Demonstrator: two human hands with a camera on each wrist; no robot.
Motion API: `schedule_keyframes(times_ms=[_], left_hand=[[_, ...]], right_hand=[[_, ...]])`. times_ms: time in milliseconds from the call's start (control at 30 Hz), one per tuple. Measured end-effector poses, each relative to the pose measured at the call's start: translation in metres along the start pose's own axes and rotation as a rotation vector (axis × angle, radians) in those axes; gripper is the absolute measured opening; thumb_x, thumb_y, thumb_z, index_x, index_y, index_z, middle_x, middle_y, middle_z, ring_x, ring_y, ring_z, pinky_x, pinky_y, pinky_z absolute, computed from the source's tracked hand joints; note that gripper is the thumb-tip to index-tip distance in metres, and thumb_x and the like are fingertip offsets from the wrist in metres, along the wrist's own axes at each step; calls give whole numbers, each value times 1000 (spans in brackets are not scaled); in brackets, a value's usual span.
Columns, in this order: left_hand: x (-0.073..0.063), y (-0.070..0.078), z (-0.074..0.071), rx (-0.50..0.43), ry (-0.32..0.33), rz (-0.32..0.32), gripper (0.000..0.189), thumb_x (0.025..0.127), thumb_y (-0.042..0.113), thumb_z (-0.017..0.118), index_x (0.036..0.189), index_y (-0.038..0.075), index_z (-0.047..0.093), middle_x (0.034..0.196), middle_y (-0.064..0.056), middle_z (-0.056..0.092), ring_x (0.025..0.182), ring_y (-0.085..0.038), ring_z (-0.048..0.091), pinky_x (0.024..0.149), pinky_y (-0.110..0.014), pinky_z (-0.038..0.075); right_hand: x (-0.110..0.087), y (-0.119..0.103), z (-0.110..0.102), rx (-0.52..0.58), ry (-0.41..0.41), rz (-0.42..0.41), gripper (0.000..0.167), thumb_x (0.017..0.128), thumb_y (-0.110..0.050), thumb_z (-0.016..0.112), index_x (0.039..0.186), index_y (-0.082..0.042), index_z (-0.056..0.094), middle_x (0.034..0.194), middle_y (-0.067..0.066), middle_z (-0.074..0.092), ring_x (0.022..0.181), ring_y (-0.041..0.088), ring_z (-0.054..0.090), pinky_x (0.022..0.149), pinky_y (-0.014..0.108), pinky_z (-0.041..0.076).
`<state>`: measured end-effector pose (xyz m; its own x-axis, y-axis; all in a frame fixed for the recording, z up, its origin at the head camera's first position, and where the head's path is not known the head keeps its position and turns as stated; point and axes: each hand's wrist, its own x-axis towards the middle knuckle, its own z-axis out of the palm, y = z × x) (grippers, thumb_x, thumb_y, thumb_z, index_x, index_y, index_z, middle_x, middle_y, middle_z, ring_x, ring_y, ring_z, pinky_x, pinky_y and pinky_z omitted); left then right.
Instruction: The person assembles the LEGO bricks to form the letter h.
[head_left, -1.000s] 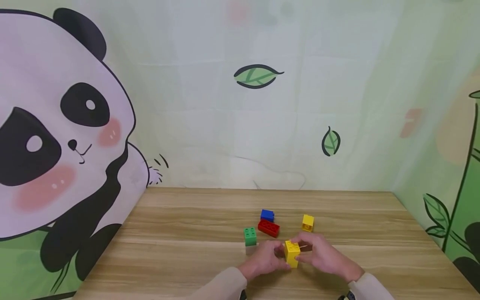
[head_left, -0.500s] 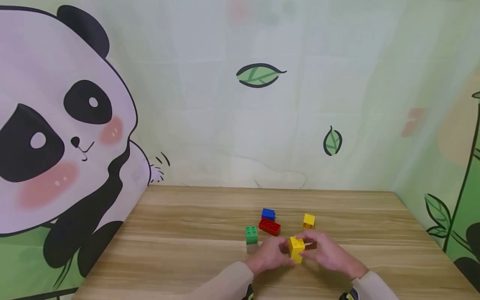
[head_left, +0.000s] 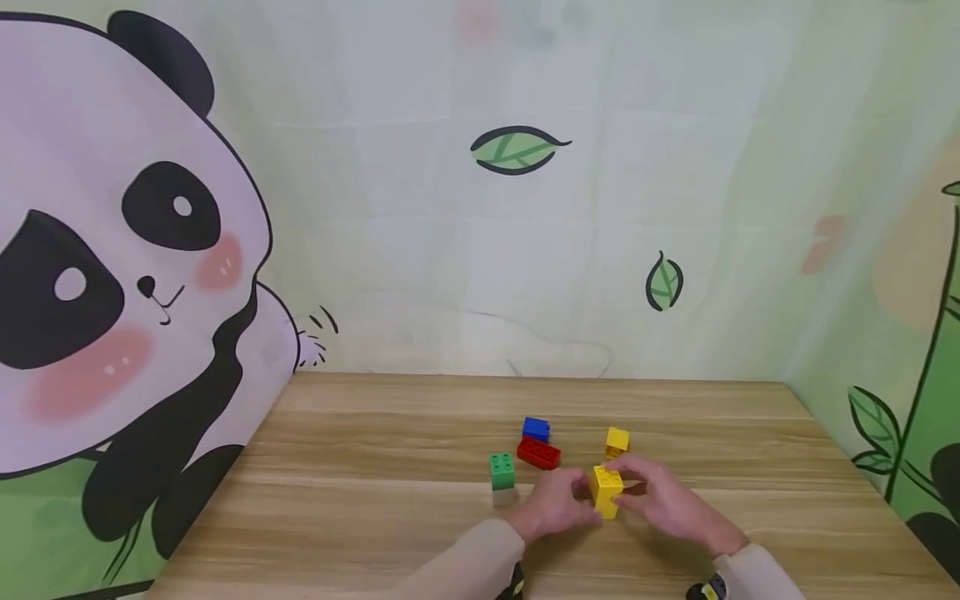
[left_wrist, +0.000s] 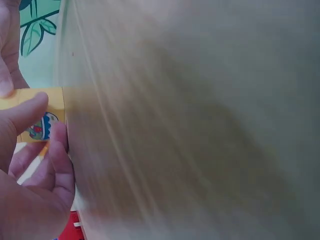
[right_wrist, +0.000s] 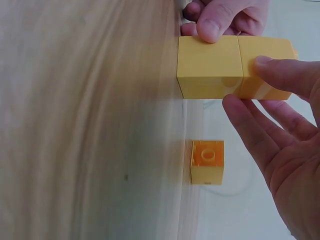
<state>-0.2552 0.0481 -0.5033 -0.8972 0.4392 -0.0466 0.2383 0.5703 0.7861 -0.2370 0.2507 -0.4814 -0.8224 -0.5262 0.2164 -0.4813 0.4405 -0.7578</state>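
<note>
"Wood-grain table [head_left: 360,500], printed backdrop [head_left: 562,250] behind it, panda [head_left: 135,287] at left. Hands?"

"Left hand [head_left: 555,502]: I grasp the lower part of the yellow stack [head_left: 606,493], thumb across the face with the printed motif [left_wrist: 37,129]. Right hand [head_left: 667,504]: I pinch the upper part between thumb and fingertips."

"State of the stack?"

"Two yellow blocks, one atop the other, seam visible from my right wrist. Upright between my hands, lower end at the tabletop."

"Neighbours?"

"Loose yellow block [head_left: 617,439] just beyond my right hand, hollow underside showing in the right wrist view. Past my left hand, a red block [head_left: 538,452] lies at a slant, blue block [head_left: 536,429] right behind it; contact between those two, I cannot tell."

"Farther left?"

"Green block [head_left: 502,473], studs up, on a pale block [head_left: 504,497]."
</note>
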Motion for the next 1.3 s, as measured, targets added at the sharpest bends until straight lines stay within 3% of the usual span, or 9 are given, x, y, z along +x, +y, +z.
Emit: schedule_keyframes(times_ms=[133,300,500,700,933,1300], left_hand=[[7,3,1,17,7,21,28,72,21,83,94,15,67,91,7,65,81,-6,57,76,-25,48],[15,3,4,17,-17,1,29,72,24,83,95,16,67,89,9,64,80,-5,55,78,-24,47],[20,3,8,-11,-52,-49,28,74,26,82,96,19,67,90,11,62,80,-6,53,80,-26,47],[20,5,5,-15,-47,-46,30,74,25,82,98,18,67,92,10,63,83,-7,54,81,-28,47],[9,6,-2,-47,-63,-10,41,73,16,83,109,15,64,99,6,64,85,-9,58,77,-27,49],[-22,0,-28,-203,-52,41,40,78,10,78,115,7,61,106,-5,64,82,-10,63,67,-26,53]], right_hand=[[0,5,-6,1,8,-17,34,84,0,68,117,-3,57,118,18,58,101,32,61,80,30,52],[1,10,-11,-15,16,-44,34,83,3,69,114,-3,59,116,19,59,99,30,61,80,30,53],[-1,9,-15,-3,4,7,34,83,1,70,114,-5,59,120,20,57,100,33,61,81,32,53],[2,5,-16,1,-10,52,34,83,1,69,113,-9,57,121,18,57,103,34,59,82,34,53],[3,2,-15,-49,8,134,36,82,-3,71,113,-13,55,120,12,57,102,29,59,82,36,52],[2,-3,-13,-127,45,115,46,81,-17,75,121,-7,53,125,13,56,106,32,56,89,51,46]])
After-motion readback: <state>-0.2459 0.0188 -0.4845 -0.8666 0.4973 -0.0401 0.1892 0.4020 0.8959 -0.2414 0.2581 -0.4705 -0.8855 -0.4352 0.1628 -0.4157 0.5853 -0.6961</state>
